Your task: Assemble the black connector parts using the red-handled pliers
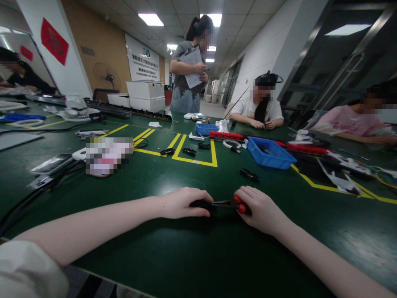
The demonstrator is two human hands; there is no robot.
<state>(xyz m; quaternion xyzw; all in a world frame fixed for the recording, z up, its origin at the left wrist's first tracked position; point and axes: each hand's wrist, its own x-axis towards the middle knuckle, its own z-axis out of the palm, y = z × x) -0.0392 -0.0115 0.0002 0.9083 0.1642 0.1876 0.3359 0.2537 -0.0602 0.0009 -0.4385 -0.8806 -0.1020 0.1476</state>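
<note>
My right hand [259, 207] is wrapped round the red handles of a pair of pliers [228, 203], whose metal jaws point to the left. A small black part [201, 203] is gripped between the thumb and fingers of my left hand [187, 203]. The plier tips meet the right end of that black part; whether they clamp it I cannot tell. Both hands are held low over the green table [173, 252]. A similar-looking black piece [249, 174] lies on the table beyond my right hand.
Several black pieces [189, 151] lie around yellow tape lines [214, 153]. A blue bin [271, 159] stands at the right, near a red strip [226, 135]. At the left lie a phone [51, 164] and black cables [52, 186]. Co-workers sit across the table; one person [189, 74] stands.
</note>
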